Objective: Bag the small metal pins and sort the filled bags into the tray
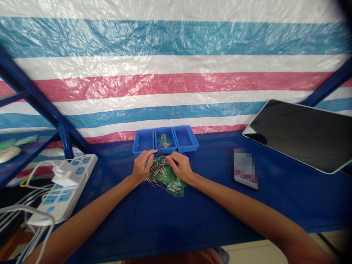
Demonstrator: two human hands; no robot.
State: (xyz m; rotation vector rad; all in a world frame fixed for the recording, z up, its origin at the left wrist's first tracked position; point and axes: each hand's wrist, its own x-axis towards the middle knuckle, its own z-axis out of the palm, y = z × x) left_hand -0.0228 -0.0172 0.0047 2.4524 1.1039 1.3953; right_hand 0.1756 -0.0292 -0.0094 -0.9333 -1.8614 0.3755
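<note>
Both hands are over a pile on the blue table, just in front of three blue bins. My left hand (142, 165) is closed at the pile's left side, thumb and fingers around something I cannot make out. My right hand (180, 165) is closed at the upper right of the pile; what its fingertips grip is too small to name. Between and below the hands lie several thin metal pins (155, 171) and small green plastic bags (176, 186) with pale pieces inside. The middle bin (165, 149) holds similar small bags.
The left bin (143, 151) and right bin (188, 149) flank the middle one. A white power strip (75, 187) with cables lies at the left. A phone (245, 169) and large dark-screened device (299, 134) are at the right. A striped sheet (176, 82) hangs behind.
</note>
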